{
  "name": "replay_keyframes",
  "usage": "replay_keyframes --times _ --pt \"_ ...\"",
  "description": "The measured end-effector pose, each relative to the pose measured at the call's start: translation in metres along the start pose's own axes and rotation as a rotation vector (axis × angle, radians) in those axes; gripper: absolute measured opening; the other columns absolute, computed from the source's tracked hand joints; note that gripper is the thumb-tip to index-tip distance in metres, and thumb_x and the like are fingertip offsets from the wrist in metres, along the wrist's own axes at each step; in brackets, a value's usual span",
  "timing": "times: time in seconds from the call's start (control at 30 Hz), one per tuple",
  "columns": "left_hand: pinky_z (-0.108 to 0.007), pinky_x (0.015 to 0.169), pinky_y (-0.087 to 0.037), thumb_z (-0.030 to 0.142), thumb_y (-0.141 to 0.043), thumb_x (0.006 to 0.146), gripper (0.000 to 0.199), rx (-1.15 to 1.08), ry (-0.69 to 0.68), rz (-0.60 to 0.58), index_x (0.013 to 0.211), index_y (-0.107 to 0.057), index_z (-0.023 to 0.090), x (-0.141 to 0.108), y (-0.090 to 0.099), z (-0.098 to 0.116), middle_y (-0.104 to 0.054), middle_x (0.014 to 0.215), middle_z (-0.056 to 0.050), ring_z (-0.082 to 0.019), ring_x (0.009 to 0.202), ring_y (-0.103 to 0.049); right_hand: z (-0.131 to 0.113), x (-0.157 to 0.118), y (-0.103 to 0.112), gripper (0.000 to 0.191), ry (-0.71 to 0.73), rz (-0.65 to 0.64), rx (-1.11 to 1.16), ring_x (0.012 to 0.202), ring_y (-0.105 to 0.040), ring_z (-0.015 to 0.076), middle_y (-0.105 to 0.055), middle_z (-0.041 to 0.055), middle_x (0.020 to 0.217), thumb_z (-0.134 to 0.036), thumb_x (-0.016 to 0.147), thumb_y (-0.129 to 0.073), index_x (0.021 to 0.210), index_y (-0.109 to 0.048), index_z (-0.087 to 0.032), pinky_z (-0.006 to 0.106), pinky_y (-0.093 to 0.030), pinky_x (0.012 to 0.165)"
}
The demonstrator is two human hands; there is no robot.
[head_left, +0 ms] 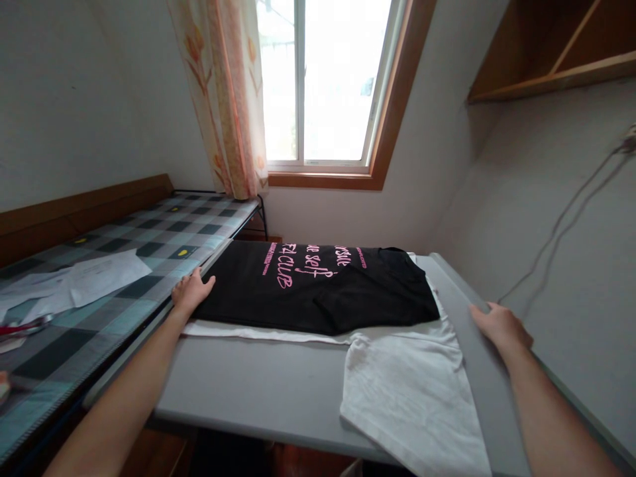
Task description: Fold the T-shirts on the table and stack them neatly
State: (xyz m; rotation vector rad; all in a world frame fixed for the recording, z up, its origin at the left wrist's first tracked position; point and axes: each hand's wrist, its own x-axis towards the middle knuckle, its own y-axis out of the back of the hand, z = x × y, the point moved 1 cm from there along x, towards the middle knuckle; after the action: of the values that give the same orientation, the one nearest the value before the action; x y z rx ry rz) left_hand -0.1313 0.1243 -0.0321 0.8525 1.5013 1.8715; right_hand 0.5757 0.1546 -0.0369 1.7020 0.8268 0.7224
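Note:
A black shirt [278, 301] with pink lettering lies flat, its collar toward the right, on top of a white shirt [407, 397]. One white sleeve spreads toward the front edge of the grey table [248, 377]. My left hand [193, 291] rests at the table's left end, beside the black shirt's hem, with its fingers apart and nothing visible in it. At the right end, my right hand [503, 326] is on the table's edge, its fingers mostly hidden beyond that edge.
A bed with a checkered cover [199, 228] adjoins the table's left end, with white papers [94, 281] on it. Behind are a curtain [236, 99] and a window. A wooden shelf [556, 83] hangs at the upper right; a cable runs down the right wall.

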Motion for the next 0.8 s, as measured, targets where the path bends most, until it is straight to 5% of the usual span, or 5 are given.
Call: replay_keyframes --times 0.23,0.8 --pt "-0.045 0.091 -0.046 0.061 -0.039 0.087 0.070 -0.013 0.020 -0.018 0.143 -0.043 0.018 0.000 0.001 -0.004 -0.060 0.125 -0.022 -0.038 0.115 -0.057 0.006 0.003 0.001 0.067 -0.059 -0.081 0.064 0.114 -0.059 0.0432 -0.063 0.0202 0.124 -0.022 0.074 -0.049 0.141 -0.050 -0.018 0.050 -0.050 0.083" --pt "-0.046 0.091 -0.047 0.060 -0.041 0.085 0.069 -0.076 0.008 -0.038 0.141 -0.044 0.018 0.011 -0.002 -0.009 -0.060 0.127 -0.020 -0.038 0.116 -0.058 0.013 -0.002 0.000 0.068 -0.052 -0.066 0.043 0.114 -0.060 0.0388 -0.062 0.0186 0.129 -0.023 0.076 -0.046 0.144 -0.047 -0.018 0.046 -0.052 0.083"
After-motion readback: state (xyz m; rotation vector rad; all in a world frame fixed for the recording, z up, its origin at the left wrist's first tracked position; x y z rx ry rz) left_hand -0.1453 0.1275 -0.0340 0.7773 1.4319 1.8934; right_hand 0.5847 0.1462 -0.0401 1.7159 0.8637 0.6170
